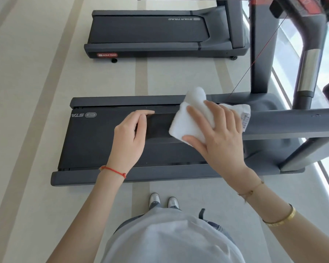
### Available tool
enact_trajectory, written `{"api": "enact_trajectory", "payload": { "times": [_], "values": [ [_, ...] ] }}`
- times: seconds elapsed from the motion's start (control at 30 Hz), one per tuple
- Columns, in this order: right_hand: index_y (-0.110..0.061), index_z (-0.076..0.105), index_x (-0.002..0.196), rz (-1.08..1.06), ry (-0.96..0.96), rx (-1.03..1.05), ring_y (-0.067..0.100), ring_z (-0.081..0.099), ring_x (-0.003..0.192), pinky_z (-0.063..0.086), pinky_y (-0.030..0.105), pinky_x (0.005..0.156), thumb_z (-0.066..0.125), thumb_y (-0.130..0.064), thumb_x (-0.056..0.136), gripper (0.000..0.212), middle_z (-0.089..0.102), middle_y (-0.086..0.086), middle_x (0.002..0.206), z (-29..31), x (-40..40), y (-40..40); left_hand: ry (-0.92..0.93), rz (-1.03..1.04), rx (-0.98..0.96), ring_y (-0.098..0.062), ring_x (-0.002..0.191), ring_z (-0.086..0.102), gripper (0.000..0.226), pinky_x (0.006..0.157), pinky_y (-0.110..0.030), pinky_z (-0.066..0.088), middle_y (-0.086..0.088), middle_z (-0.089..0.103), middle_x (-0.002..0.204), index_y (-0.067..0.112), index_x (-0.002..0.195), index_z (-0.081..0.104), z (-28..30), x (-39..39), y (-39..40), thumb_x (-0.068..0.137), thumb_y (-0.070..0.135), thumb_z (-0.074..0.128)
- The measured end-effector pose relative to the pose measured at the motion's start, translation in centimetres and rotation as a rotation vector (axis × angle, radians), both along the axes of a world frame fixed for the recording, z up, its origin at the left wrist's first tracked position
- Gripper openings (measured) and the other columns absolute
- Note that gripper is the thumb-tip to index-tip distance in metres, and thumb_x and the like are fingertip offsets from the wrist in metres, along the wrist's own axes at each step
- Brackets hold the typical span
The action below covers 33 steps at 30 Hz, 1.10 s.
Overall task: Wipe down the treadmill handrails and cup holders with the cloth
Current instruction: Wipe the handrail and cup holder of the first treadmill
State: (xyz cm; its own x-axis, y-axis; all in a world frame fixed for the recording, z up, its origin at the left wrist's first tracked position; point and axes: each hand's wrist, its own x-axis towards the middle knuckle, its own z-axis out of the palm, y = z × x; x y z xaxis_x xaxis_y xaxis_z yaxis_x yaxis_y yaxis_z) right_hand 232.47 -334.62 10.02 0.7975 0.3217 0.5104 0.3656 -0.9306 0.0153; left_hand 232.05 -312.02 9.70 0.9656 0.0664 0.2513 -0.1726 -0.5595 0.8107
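We judge the task is in its early or middle part: our right hand (217,133) presses the white cloth (190,118) flat on the near handrail (292,122), while our left hand (133,131) curls around its end. No cup holders are visible, so their contents cannot be told.

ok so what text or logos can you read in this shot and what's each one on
"STAR TRAC" on the red badge at the far treadmill's rear corner.
"STAR TRAC", upside down, on the far treadmill's belt.
"STA", cut off by the left hand, on the near treadmill's belt.
Cloth tag: print too small to read.
Red console, top right: blurred, unreadable.
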Motion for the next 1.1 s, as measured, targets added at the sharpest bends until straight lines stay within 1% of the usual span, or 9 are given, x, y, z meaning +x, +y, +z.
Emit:
{"api": "enact_trajectory", "payload": {
  "times": [0.13,0.2,0.3,0.47,0.6,0.7,0.83,0.93,1.1],
  "values": [
    [-0.024,0.066,0.114,0.013,0.147,0.003,0.03,0.054,0.084,0.041,0.04,0.078,0.034,-0.061,0.098,0.052,0.06,0.008,0.101,2.3,2.1,3.8,0.009,0.006,-0.006,0.006,0.085,0.058,0.03,0.079,-0.006,0.037,0.008,0.068,0.104,0.011,0.113,0.067,-0.1,0.0,-0.1,0.104,0.01,0.039],
    [-0.025,0.065,0.114,0.044,0.198,-0.016,0.029,0.053,0.082,0.04,0.04,0.077,0.03,-0.058,0.099,0.051,0.057,0.006,0.096,2.8,2.4,3.4,0.011,0.003,-0.011,0.006,0.083,0.058,0.03,0.078,-0.006,0.036,0.009,0.068,0.103,0.012,0.113,0.067,-0.1,0.0,-0.1,0.104,0.01,0.039],
    [-0.025,0.065,0.116,-0.006,0.24,0.007,0.03,0.053,0.086,0.038,0.04,0.082,0.03,-0.055,0.099,0.049,0.055,0.007,0.094,3.1,2.1,-0.3,0.012,0.004,-0.012,0.002,0.096,0.06,0.031,0.086,-0.007,0.038,0.007,0.069,0.111,0.011,0.116,0.068,0.0,0.0,0.0,0.105,0.012,0.038],
    [-0.018,0.064,0.082,-0.074,0.292,-0.027,0.03,0.053,0.074,0.032,0.035,0.068,0.024,-0.053,0.094,0.054,0.053,0.006,0.079,3.9,3.5,1.3,0.009,0.002,-0.002,-0.001,0.102,0.061,0.031,0.09,-0.009,0.041,0.006,0.069,0.11,0.009,0.115,0.067,0.0,0.0,-0.1,0.105,0.011,0.038],
    [-0.026,0.065,0.111,0.09,0.317,-0.069,0.028,0.054,0.08,0.04,0.038,0.076,0.021,-0.055,0.097,0.055,0.057,0.005,0.092,3.6,3.2,4.5,0.018,0.002,-0.008,0.001,0.079,0.057,0.027,0.073,-0.008,0.036,0.011,0.063,0.089,0.008,0.109,0.066,-0.2,0.1,0.0,0.104,0.01,0.039],
    [-0.026,0.057,0.128,0.126,0.236,-0.03,0.029,0.051,0.087,0.041,0.042,0.082,0.028,-0.052,0.101,0.047,0.054,0.007,0.104,2.8,2.3,1.6,0.006,-0.012,-0.011,-0.002,0.098,0.061,0.03,0.085,-0.01,0.04,0.007,0.069,0.106,0.011,0.113,0.067,-0.3,0.1,0.1,0.104,0.011,0.039],
    [-0.025,0.043,0.143,0.066,0.143,-0.072,0.035,0.046,0.109,0.033,0.045,0.096,0.034,-0.054,0.1,0.052,0.046,0.014,0.132,0.8,0.3,0.4,0.002,-0.027,-0.003,0.0,0.104,0.06,0.031,0.09,-0.01,0.041,0.007,0.068,0.112,0.012,0.116,0.067,-0.3,0.2,0.3,0.105,0.012,0.038],
    [-0.025,0.037,0.149,0.072,0.095,-0.058,0.04,0.043,0.122,0.028,0.051,0.106,0.033,-0.055,0.101,0.057,0.042,0.019,0.141,-0.4,-0.5,3.1,0.018,-0.03,-0.031,-0.001,0.104,0.061,0.031,0.088,-0.012,0.043,0.007,0.068,0.11,0.013,0.114,0.067,-0.3,0.3,0.3,0.105,0.012,0.038],
    [-0.023,0.046,0.144,0.092,0.002,0.003,0.037,0.046,0.126,0.033,0.048,0.11,0.043,-0.046,0.102,0.048,0.05,0.019,0.138,-1.0,-0.8,3.1,0.031,-0.021,-0.046,0.0,0.099,0.061,0.031,0.083,-0.008,0.041,0.007,0.069,0.109,0.013,0.113,0.068,-0.1,0.2,0.1,0.104,0.011,0.038]
  ]
}}
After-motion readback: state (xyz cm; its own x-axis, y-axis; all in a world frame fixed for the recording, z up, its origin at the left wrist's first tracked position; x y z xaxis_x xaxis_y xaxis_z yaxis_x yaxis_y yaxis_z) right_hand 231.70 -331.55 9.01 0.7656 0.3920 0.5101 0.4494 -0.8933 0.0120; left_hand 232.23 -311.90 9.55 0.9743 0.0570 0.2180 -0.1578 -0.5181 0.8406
